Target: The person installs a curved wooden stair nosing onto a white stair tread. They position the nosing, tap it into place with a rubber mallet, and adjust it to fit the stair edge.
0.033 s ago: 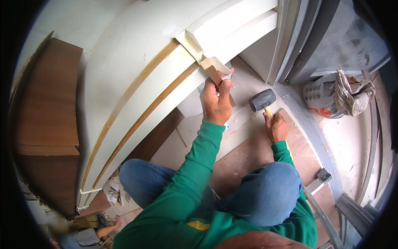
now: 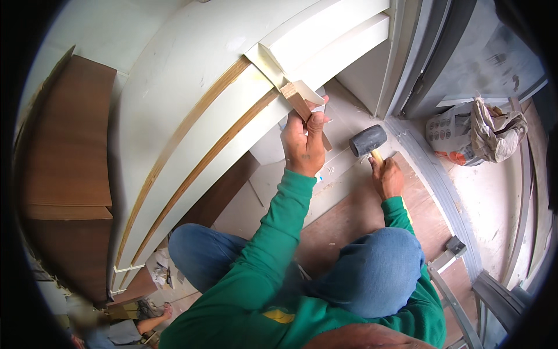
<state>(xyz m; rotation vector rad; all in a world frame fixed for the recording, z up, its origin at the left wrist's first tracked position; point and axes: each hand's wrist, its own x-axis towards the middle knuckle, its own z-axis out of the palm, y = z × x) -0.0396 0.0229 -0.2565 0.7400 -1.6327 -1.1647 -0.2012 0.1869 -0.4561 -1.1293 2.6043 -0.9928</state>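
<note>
My left hand (image 2: 303,142) is closed around a short wooden block (image 2: 297,101). Its upper end is against the white panel edge, where a thin pale strip (image 2: 309,93) curls beside it. In my right hand (image 2: 387,179) is a rubber mallet (image 2: 369,140), gripped by its light wooden handle close to the black head. The mallet head is apart from the block, to its right. Two bare wood edges (image 2: 218,146) run along the curved white panel (image 2: 174,75) to the left of my left hand.
Brown boards (image 2: 64,151) lean at the far left. A crumpled paper bag (image 2: 497,131) stands by the grey door frame at the right. Metal legs (image 2: 453,302) are at the lower right. Another person's arm (image 2: 152,323) shows at the lower left.
</note>
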